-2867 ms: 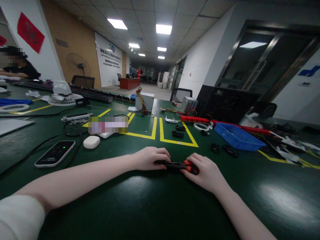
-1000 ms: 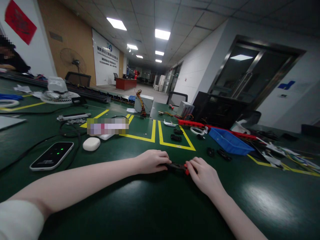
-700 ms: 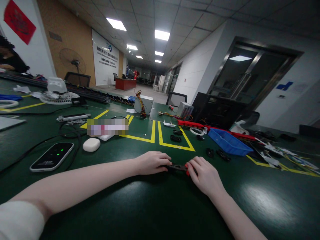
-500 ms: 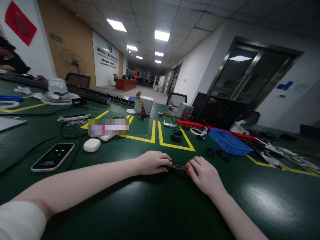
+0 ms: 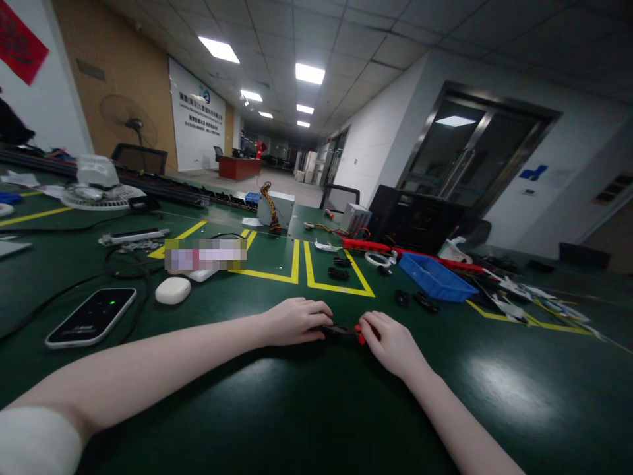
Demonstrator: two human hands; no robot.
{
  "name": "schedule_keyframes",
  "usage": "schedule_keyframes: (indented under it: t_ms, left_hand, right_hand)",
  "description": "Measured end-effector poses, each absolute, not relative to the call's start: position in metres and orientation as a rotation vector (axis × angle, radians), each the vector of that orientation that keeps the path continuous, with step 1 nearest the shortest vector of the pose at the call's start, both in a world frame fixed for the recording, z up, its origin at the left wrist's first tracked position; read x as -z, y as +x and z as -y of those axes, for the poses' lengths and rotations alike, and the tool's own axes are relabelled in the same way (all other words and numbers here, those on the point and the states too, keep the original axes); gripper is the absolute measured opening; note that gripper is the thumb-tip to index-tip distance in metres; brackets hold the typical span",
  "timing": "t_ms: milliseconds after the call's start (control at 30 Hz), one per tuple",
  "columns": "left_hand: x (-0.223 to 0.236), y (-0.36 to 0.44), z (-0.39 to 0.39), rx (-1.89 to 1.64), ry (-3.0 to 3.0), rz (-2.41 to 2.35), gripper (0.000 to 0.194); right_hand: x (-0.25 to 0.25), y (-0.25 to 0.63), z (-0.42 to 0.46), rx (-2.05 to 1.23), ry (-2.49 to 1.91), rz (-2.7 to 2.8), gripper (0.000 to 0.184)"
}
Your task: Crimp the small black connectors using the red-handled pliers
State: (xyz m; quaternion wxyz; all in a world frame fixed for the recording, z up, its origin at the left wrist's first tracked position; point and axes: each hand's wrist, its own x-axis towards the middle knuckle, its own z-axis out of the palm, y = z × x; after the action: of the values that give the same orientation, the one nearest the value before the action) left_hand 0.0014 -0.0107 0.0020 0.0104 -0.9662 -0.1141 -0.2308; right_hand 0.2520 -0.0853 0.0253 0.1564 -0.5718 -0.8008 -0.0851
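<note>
Low over the green table (image 5: pixel 277 409), my right hand (image 5: pixel 388 343) is closed around the red handles of a pair of pliers (image 5: pixel 343 329). The dark metal jaws point left, toward my left hand (image 5: pixel 299 321). My left hand is closed, fingers bent together at the jaw end. A small dark thing shows at its fingertips, too hidden to name, and I cannot tell it from the jaw tips. Beyond my hands, small black parts (image 5: pixel 339 272) lie within a yellow tape outline. A white rounded case (image 5: pixel 173 290) and a phone-like device (image 5: pixel 92 317) rest left of my left hand.
At the right stands a blue bin (image 5: pixel 438 277), with black pieces (image 5: pixel 425 302) before it. Metal power supply boxes (image 5: pixel 277 211) are farther back. A white fan (image 5: pixel 99 181) lies at the left, and a black cable (image 5: pixel 54 300) crosses the table there.
The whole view has shifted, so the scene sits slightly farther left. Both hands keep nearly the same pose around the pliers.
</note>
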Motion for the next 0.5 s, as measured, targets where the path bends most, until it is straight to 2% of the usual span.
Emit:
schedule_keyframes:
  t_ms: [500]
  left_hand:
    - [-0.0058,0.0001,0.0132,0.771,-3.262,0.323,0.027]
  right_hand:
    - [-0.0290,0.2491,0.0901,0.287,-1.650,2.318,0.030]
